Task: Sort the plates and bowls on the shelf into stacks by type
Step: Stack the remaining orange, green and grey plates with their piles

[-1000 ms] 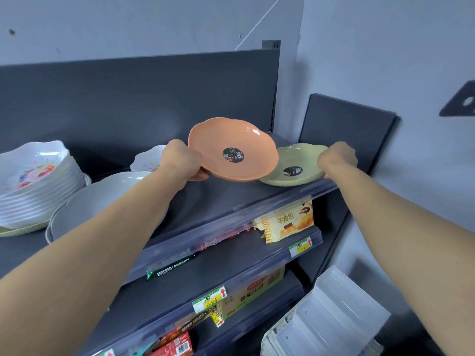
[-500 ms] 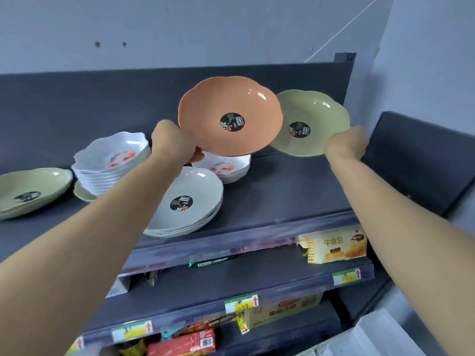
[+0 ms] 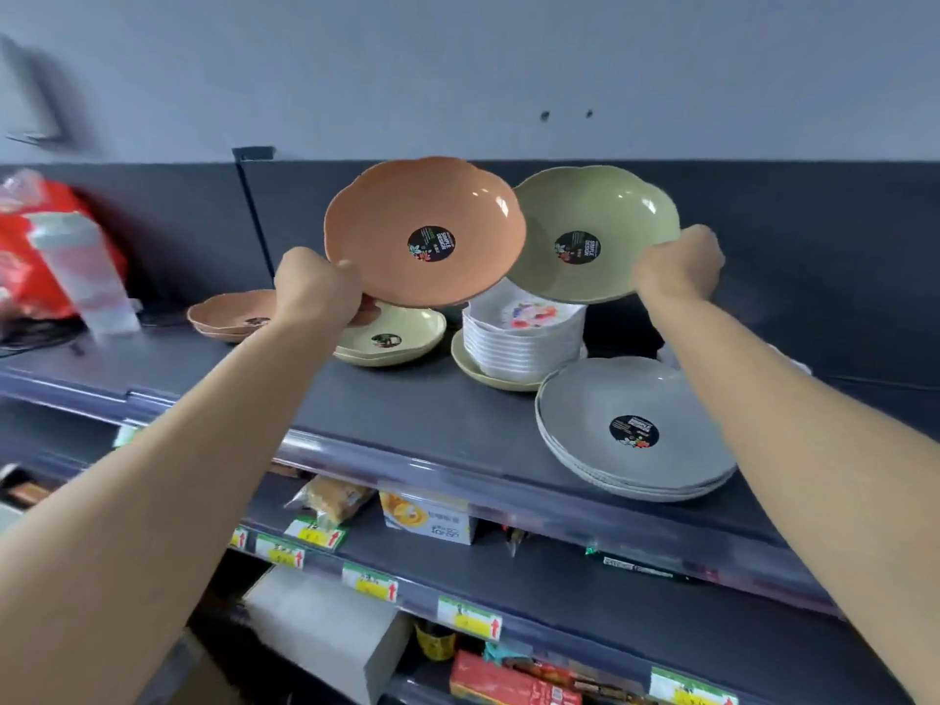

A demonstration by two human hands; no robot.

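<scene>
Gripping an orange plate (image 3: 424, 231) in the left hand (image 3: 315, 287) and a green plate (image 3: 595, 234) in the right hand (image 3: 679, 264), a person holds both above the shelf (image 3: 407, 404). Each likely needs lowering onto its matching-colour stack.

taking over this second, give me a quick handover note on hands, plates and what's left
Hands: left hand grips the orange plate by its rim; right hand grips the green plate; both are held above the shelf.
On the shelf: orange stack at left, pale plates, white floral bowls on a lone pale plate, grey stack at right.
Done: grey plates and bowls stacked.
Left: orange plate onto orange stack, place the green plate, probably free the plate under the bowls.
</scene>
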